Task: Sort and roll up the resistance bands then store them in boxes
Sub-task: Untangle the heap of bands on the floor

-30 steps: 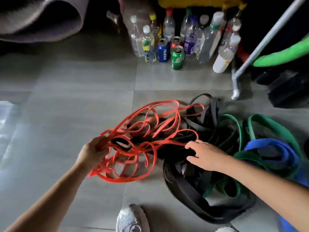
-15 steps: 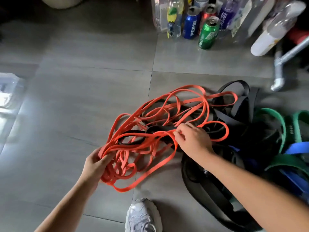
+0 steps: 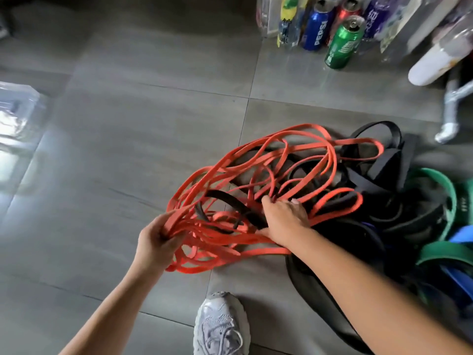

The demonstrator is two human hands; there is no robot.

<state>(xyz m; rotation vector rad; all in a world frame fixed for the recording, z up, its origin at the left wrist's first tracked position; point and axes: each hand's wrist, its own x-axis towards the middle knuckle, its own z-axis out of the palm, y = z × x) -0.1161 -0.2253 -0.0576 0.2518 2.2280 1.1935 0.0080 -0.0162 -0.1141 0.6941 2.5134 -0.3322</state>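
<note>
Well left of the orange bands (image 3: 281, 160), at the frame's edge, a clear plastic box (image 3: 18, 111) sits on the grey tiled floor (image 3: 128, 149). At the left end of the orange bands, the left hand (image 3: 156, 242) is clenched round a gathered bunch of their strands and holds that end just off the floor. The bands themselves spread as a loose tangle of loops over the tiles, with a narrow black band (image 3: 225, 201) threaded through their middle. Below the orange bands, a pale grey shoe (image 3: 221, 326) points toward them. On the right half of the tangle, the right hand (image 3: 284, 219) lies palm down, its fingers bent over several orange strands and grasping them. Far above the orange bands stand a blue Pepsi can (image 3: 317, 32), a green can (image 3: 343, 42) and a blurred row of bottles. Just right of the orange bands and partly under them lies a heap of wide black bands (image 3: 378, 175); farther right come green bands (image 3: 435, 178) and a blue band (image 3: 460, 239), all piled together.
</note>
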